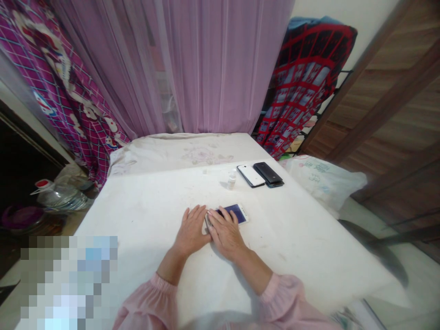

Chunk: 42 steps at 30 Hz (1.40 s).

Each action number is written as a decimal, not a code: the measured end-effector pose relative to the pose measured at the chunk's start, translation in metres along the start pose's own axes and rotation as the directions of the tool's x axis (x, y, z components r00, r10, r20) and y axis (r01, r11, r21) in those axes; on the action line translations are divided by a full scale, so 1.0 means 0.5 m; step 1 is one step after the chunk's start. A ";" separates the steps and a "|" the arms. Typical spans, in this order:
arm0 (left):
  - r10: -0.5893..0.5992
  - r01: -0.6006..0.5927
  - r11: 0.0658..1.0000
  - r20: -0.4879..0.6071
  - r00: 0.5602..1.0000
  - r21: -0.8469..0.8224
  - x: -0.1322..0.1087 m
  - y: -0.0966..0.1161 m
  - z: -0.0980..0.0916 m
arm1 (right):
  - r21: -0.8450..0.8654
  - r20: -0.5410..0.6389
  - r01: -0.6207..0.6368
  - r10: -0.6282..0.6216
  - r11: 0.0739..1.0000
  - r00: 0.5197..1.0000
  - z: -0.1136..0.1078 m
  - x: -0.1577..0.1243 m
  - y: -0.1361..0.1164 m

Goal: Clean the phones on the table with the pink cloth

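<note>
A smartphone (236, 212) with a lit bluish screen lay face up on the white table (144, 206), a little right of the table's middle and close to the person. The right hand (225, 231) rested flat on the near end of it, fingers stretched forward over the screen, so that only the far end showed. Its grip was not closed on anything: the fingers lay straight and near together, pressing down rather than pinching. The left hand (191, 231) lay palm down on the table just beside the right one, thumb side against it, fingers straight and slightly fanned, its grip likewise spread and holding nothing. Whether its fingertips touched the smartphone's edge could not be told. Both wrists came out of pale pink gathered sleeves (154, 298).

Farther off, toward the right far corner, stood a small white bottle (232, 179), upright. Just beyond it lay a white phone (250, 175) and a black phone (268, 173), side by side and touching or nearly so, both well apart from the hands. Behind the table hung a lilac curtain (206, 64), and to its right a red patterned blanket (305, 78) was draped over a rack.
</note>
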<state>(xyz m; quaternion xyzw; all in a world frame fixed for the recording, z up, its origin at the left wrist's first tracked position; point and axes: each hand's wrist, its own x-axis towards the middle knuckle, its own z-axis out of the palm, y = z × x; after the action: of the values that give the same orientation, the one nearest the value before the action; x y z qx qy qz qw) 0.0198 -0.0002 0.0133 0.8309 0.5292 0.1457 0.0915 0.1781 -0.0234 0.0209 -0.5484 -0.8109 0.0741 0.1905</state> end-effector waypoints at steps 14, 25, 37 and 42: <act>0.037 -0.037 0.999 -0.059 0.998 -0.007 0.000 -0.009 0.012 | -0.058 -0.089 -0.130 0.125 0.990 0.988 -0.009 -0.039 0.087; 0.036 -0.036 0.999 -0.047 0.998 0.001 0.000 -0.004 0.004 | -0.029 -0.048 -0.024 0.022 0.999 0.999 -0.008 -0.042 0.033; 0.041 -0.041 0.999 -0.030 0.999 -0.001 0.000 -0.006 0.004 | 0.041 -0.048 -0.035 0.037 0.999 0.998 -0.014 -0.052 0.043; 0.054 -0.054 0.999 -0.012 0.998 0.006 0.001 -0.010 0.004 | 0.080 -0.064 0.031 -0.026 0.996 0.998 -0.020 -0.053 0.032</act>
<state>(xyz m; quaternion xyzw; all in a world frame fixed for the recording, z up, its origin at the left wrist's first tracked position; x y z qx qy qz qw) 0.0165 0.0021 0.0102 0.8442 0.5076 0.1518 0.0820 0.2045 -0.0425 0.0186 -0.5307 -0.8084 0.0870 0.2392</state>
